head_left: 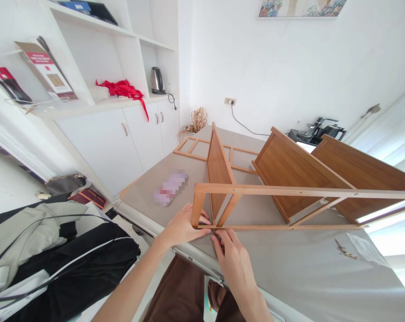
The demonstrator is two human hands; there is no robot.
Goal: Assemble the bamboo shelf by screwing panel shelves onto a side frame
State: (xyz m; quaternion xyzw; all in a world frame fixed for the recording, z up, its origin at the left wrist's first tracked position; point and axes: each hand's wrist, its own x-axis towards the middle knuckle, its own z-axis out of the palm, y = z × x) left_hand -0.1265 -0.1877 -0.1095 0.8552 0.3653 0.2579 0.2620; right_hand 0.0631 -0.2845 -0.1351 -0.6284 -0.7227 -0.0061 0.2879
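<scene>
A wooden shelf unit [272, 190] lies on its side on the grey-topped table, its slatless panels standing upright between two ladder-like side frames. At its near left corner my left hand [180, 227] is closed around the end of the frame, the thumb along the lower rail and the fingers behind it. My right hand [233, 256] pinches at the outer face of that same lower rail, just beside the left thumb. Something thin and dark shows at its fingertips, too small to name. The nearest panel [219, 172] meets the rail right above the fingers.
Several loose screws [346, 251] and a clear plastic bag [366, 248] lie on the table [289, 268] at right. A blurred pale purple item [171, 188] rests at left. Dark clothes [98, 264] are heaped beside the table. A kettle [157, 80] stands on the white cabinet.
</scene>
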